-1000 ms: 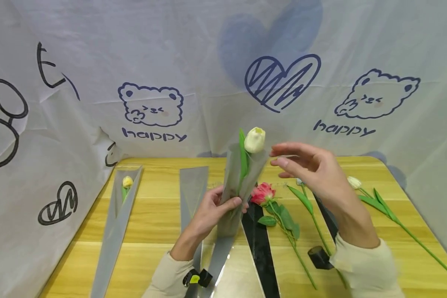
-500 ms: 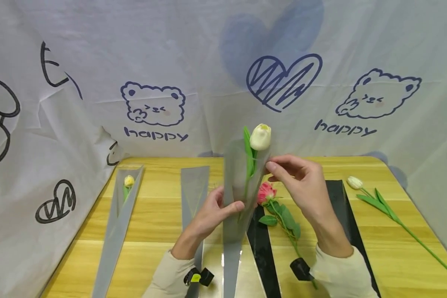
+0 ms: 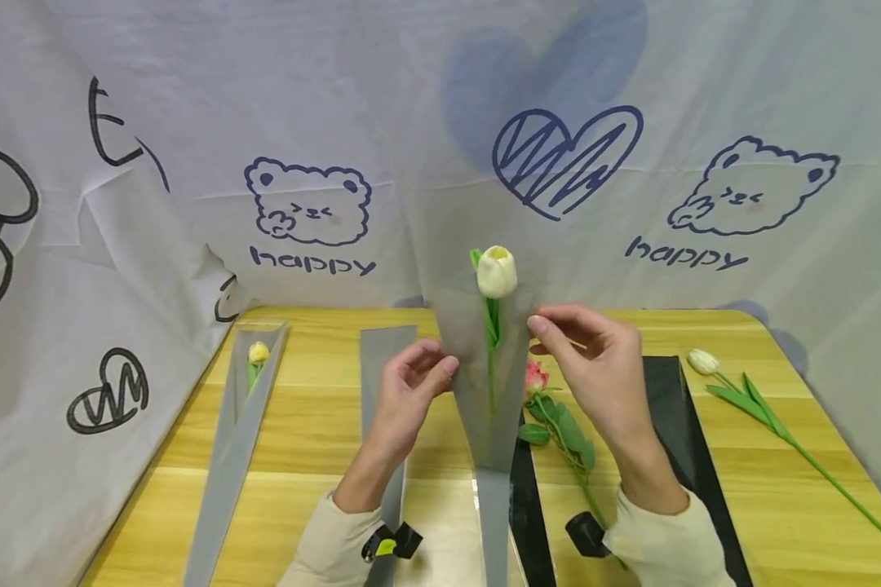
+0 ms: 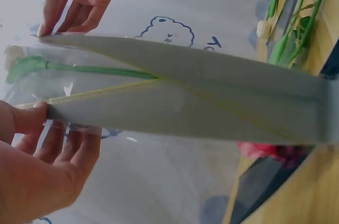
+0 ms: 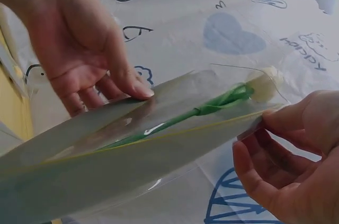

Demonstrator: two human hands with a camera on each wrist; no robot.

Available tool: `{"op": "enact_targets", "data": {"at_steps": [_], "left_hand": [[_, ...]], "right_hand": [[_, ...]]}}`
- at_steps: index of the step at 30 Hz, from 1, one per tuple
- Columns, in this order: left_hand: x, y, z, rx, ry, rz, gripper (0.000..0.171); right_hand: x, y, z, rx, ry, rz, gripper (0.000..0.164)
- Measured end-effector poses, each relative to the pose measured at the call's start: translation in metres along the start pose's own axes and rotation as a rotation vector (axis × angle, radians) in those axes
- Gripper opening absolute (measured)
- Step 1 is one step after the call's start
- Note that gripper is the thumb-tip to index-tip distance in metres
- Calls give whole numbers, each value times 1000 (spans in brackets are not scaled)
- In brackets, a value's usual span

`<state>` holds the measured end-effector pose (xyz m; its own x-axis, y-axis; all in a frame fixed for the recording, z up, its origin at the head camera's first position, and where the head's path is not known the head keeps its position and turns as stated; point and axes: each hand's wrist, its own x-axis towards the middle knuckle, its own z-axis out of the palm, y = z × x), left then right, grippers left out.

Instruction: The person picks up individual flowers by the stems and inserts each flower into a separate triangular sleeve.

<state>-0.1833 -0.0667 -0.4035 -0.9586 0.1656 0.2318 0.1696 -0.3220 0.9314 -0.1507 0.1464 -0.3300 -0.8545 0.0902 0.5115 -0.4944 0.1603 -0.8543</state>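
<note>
A cream-white tulip (image 3: pixel 497 273) stands upright inside a tapered clear-and-grey flower sleeve (image 3: pixel 493 444), its bloom at the sleeve's wide top. My left hand (image 3: pixel 404 399) pinches the left edge of the sleeve, the thumb in front and the fingers behind. At the right edge, higher up, my right hand (image 3: pixel 595 359) pinches the film between thumb and fingertips. The green stem (image 4: pixel 100 69) shows through the clear front in the left wrist view. In the right wrist view the tulip bloom (image 5: pixel 263 83) lies near the sleeve's open end, close to my right fingers (image 5: pixel 288 121).
A yellow tulip in a grey sleeve (image 3: pixel 227 456) lies at the left. Another grey sleeve (image 3: pixel 387 346) lies behind my left arm. A pink rose (image 3: pixel 536 379), black sleeves (image 3: pixel 664 383) and a white tulip (image 3: pixel 702 361) lie to the right on the wooden table (image 3: pixel 316 408).
My right hand has come in and taken the sleeve's right edge. My left hand has shifted up to its left edge. The sleeve now faces forward, spread wider, the tulip more central.
</note>
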Motion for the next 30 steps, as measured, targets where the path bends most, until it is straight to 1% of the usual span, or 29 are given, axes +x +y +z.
{"op": "enact_targets", "data": {"at_steps": [1,4,7,11,15,18,22,24,27,30], "left_hand": [[0,2,1,17,15,20,6],[1,5,4,88,45,83,11],[2,8,7,149,39,127,11],[2,8,9,170,20,133,10],[1,8,8,185,25,132,11],[3,7,7,149,33,129,12],[5,7,5,40,41,94,12],[5,7,4,12,39,78,13],[4,8,5,22,37,80,14],[2,11,6,52,40,102,15]], "right_hand": [[0,-1,1,-5,7,-14,11],[-2,-3,6,-30,18,-62,13],[-5,-5,11,-51,11,-91,15],[-8,-5,14,-63,8,-86,17],[-9,-6,15,-72,12,-84,17],[-10,-7,12,-57,45,-108,16],[-10,-8,9,-24,88,-138,17],[-10,-7,8,-12,92,-141,18],[-9,-6,8,14,90,-134,17],[-7,-5,8,43,87,-124,15]]}}
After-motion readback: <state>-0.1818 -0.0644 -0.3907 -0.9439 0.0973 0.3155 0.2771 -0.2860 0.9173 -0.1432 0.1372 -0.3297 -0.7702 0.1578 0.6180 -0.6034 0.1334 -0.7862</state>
